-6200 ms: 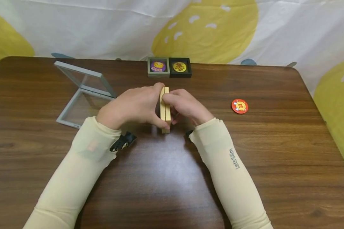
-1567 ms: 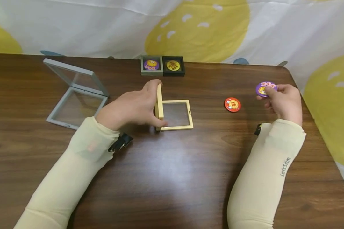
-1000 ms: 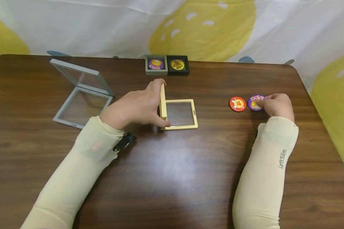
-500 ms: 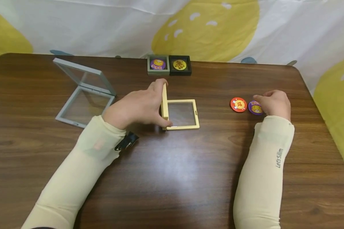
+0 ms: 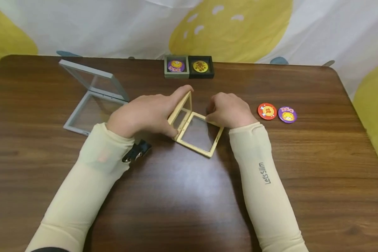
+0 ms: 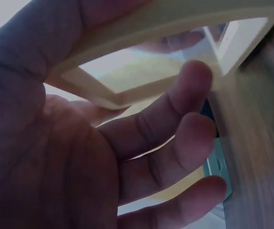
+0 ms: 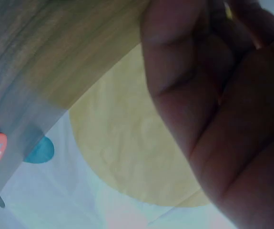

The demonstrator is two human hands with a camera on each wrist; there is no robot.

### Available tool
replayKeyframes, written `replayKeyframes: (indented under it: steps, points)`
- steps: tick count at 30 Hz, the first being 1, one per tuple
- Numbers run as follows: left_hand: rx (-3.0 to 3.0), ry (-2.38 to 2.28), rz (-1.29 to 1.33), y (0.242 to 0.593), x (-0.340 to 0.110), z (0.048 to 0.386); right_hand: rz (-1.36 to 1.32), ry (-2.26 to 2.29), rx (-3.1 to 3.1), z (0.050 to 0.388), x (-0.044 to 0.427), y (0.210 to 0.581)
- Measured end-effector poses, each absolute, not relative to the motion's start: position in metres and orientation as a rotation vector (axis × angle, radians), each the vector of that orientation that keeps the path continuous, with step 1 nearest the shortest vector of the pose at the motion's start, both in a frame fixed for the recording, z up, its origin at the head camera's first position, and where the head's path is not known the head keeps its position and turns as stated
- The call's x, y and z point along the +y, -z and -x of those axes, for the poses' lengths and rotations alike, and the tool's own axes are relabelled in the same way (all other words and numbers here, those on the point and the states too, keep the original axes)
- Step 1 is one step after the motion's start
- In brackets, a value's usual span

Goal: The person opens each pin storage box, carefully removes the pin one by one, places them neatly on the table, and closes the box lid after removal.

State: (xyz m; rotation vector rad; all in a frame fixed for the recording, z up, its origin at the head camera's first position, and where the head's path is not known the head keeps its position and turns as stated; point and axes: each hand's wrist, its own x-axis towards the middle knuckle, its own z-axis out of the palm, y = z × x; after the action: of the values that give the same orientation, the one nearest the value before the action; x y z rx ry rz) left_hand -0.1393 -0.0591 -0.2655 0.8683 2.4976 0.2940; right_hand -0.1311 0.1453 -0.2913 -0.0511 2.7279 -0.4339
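Note:
A pale yellow hinged display frame stands partly open on the table, its clear-film base flat and its lid raised. My left hand holds the raised lid between thumb and forefinger; in the left wrist view the left hand's other fingers extend below the yellow lid. At the base's far right corner, my right hand grips the edge with curled fingers. The right wrist view shows that right hand dark and close, its fingertips mostly hidden. A red round badge and a purple round badge lie to the right.
At left a larger grey display frame stands open. Small framed badges, one in a grey-green frame and one in a black frame, sit at the table's back edge. A patterned cloth hangs behind.
My right hand has set the purple badge beside the red one, let go and moved left to the yellow frame. The frame, earlier closed in both hands, is now open and turned clockwise.

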Motion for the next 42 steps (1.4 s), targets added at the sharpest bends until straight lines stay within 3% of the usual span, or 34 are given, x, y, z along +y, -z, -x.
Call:
replayKeyframes:
  steps: [8, 20, 30, 37, 42]
  points:
    - [2.563, -0.205, -0.909, 0.261, -0.063, 0.139, 0.097, 0.335, 2.672, 0.128, 0.131, 0.295]
    - [2.906, -0.186, -0.845, 0.249, -0.081, 0.147, 0.292, 0.203, 2.831, 0.106, 0.068, 0.311]
    - [2.878, -0.218, -0.677, 0.241, -0.1, 0.15, 0.356, 0.265, 2.851, 0.102, 0.067, 0.317]
    - [3.022, -0.172, -0.809, 0.243, -0.109, 0.15, 0.33, 0.238, 2.843, 0.103, 0.07, 0.321]
    - [2.981, -0.168, -0.697, 0.241, -0.121, 0.158, 0.318, 0.248, 2.837, 0.106, 0.073, 0.322]
